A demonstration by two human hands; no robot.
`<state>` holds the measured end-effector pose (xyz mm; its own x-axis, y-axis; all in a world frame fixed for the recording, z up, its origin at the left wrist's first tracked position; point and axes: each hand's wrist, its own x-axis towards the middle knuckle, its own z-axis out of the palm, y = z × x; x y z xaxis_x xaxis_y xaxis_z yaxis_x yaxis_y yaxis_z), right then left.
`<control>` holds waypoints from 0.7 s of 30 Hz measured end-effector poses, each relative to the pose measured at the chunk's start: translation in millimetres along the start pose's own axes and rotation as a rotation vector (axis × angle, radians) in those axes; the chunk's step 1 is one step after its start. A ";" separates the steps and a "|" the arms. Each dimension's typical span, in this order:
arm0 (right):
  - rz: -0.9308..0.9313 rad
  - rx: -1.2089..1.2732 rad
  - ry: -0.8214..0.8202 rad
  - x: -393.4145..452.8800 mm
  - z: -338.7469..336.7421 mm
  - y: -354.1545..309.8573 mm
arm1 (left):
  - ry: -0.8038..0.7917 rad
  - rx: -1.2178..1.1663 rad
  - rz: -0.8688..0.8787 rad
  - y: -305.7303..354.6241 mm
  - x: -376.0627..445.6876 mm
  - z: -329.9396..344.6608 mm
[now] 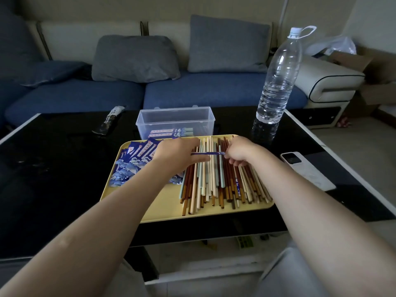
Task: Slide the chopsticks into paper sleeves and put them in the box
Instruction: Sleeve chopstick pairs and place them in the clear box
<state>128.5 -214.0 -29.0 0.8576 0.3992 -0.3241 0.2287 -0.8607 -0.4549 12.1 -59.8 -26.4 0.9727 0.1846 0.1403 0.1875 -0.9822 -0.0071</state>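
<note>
A yellow tray [162, 209] on the black table holds a heap of loose chopsticks [216, 185] on its right side and a pile of blue paper sleeves [132, 161] on its left. Both hands hover over the chopstick heap and hold one blue paper sleeve [207, 153] edge-on between them. My left hand [177, 154] grips its left end. My right hand [240, 151] pinches its right end. Behind the tray stands a clear plastic box [175, 116] with a few sleeved chopsticks [171, 132] lying in it.
A large water bottle [278, 78] stands at the table's back right. A white phone [306, 170] lies right of the tray. A dark wrapped packet [109, 122] lies at the back left. A blue sofa with grey cushions runs behind the table.
</note>
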 end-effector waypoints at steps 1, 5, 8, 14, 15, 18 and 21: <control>0.009 -0.043 -0.021 -0.6 0.8 1.2 | -0.023 0.009 -0.005 -0.1 0.2 -0.9; 0.012 -0.175 -0.044 -1.6 5.1 0.0 | -0.054 0.078 -0.043 1.0 3.9 -0.7; 0.013 -0.210 -0.002 0.5 10.3 -2.9 | -0.013 0.067 -0.057 3.0 4.4 0.2; 0.030 -0.278 0.110 7.5 27.3 -12.8 | -0.031 -0.066 -0.060 -1.1 2.4 9.0; 0.034 -0.287 0.123 9.4 30.1 -14.5 | -0.042 -0.068 -0.065 -2.2 2.3 10.3; 0.031 -0.331 0.122 13.6 34.8 -18.7 | -0.032 -0.068 -0.082 -4.9 1.1 11.6; 0.024 -0.359 0.135 14.6 35.7 -21.0 | -0.039 -0.074 -0.097 -8.1 -0.8 10.8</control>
<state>119.8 -178.8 -53.7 0.9124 0.3527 -0.2078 0.3337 -0.9348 -0.1216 11.3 -51.6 -37.2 0.9553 0.2789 0.0979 0.2721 -0.9591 0.0775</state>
